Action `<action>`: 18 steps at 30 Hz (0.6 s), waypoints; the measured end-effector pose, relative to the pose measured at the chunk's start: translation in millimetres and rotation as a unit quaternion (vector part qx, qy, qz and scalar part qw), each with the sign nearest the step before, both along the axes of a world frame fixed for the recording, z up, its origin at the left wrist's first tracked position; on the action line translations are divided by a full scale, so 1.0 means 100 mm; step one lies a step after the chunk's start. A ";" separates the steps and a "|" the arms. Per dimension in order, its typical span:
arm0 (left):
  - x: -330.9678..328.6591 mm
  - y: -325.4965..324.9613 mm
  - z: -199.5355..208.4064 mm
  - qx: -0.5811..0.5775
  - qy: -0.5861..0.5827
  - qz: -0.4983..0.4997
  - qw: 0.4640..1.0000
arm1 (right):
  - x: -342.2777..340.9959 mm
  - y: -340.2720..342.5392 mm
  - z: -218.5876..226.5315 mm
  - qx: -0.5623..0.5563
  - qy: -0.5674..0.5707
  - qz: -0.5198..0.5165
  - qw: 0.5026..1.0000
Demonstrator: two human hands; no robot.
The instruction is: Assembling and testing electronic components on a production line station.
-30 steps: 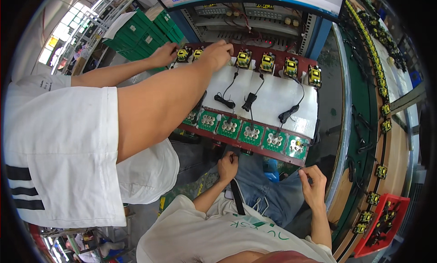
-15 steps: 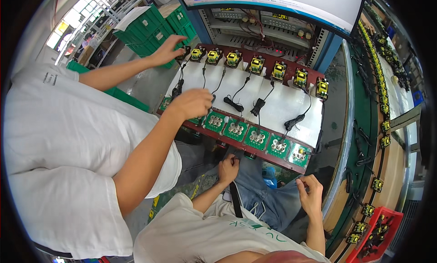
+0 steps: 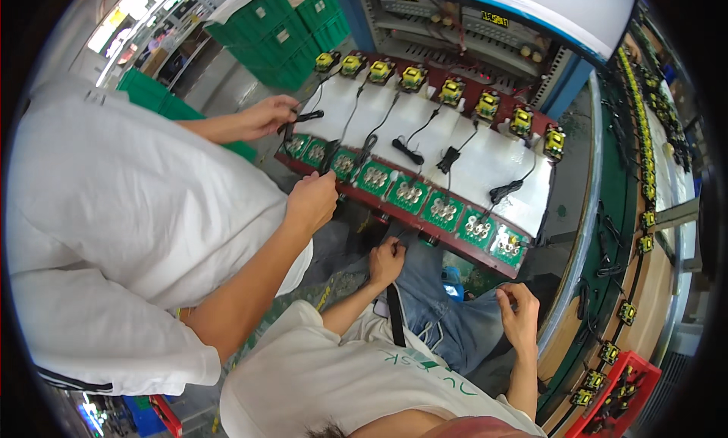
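Left hand (image 3: 387,262) and right hand (image 3: 519,310) are curled, contents untellable; yellow boards (image 3: 452,91) are already seated; black cord (image 3: 328,159) is held, apparently unfinished, by co-worker's hand (image 3: 312,203)

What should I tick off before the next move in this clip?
1. Own left hand off the green circuit boards: ok, it is below their row.
2. Own right hand off them too: ok, it is by the thigh.
3. Co-worker's hands away from the black cables: not ok, both are at the left end among them.
4. Yellow-and-black modules lined along the far edge: ok, eight.
5. Every plug fully seated: cannot tell.
6. Whole monitor visible: not ok, cut off above.
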State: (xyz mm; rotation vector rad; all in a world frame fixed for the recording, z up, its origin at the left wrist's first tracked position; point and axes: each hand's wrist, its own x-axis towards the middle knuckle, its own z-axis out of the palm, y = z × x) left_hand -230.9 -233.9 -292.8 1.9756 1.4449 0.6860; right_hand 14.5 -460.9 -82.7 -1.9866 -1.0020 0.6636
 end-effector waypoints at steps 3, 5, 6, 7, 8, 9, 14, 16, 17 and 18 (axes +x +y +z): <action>0.06 0.00 0.03 -0.036 -0.005 -0.001 0.999 | 0.02 0.05 0.02 -0.011 -0.008 -0.007 1.000; 0.06 0.03 0.04 -0.034 -0.004 0.008 0.999 | 0.02 0.07 -0.01 -0.012 -0.009 0.004 1.000; 0.06 0.03 0.04 -0.030 -0.005 0.010 0.999 | 0.02 0.06 -0.03 -0.011 -0.011 0.009 1.000; 0.06 0.03 0.04 -0.026 -0.006 0.012 1.000 | 0.02 0.05 -0.04 -0.010 -0.013 0.013 1.000; 0.06 0.03 0.05 -0.021 -0.008 0.013 1.000 | 0.03 0.05 -0.05 -0.009 -0.016 0.016 1.000; 0.07 0.02 0.06 -0.025 -0.006 0.016 1.000 | 0.02 0.03 -0.05 -0.013 -0.013 0.019 1.000; 0.12 0.03 0.08 -0.017 -0.053 0.009 0.998 | 0.03 0.06 -0.03 -0.036 -0.009 0.021 0.999; 0.13 0.00 0.07 -0.015 -0.043 0.001 0.999 | 0.03 0.03 -0.04 -0.042 -0.009 0.016 0.999; 0.13 -0.02 0.06 -0.015 -0.037 -0.003 0.999 | 0.03 0.02 -0.04 -0.045 -0.008 0.014 0.999; 0.14 -0.02 0.05 -0.016 -0.030 -0.006 0.999 | 0.03 0.01 -0.05 -0.050 -0.006 0.012 0.999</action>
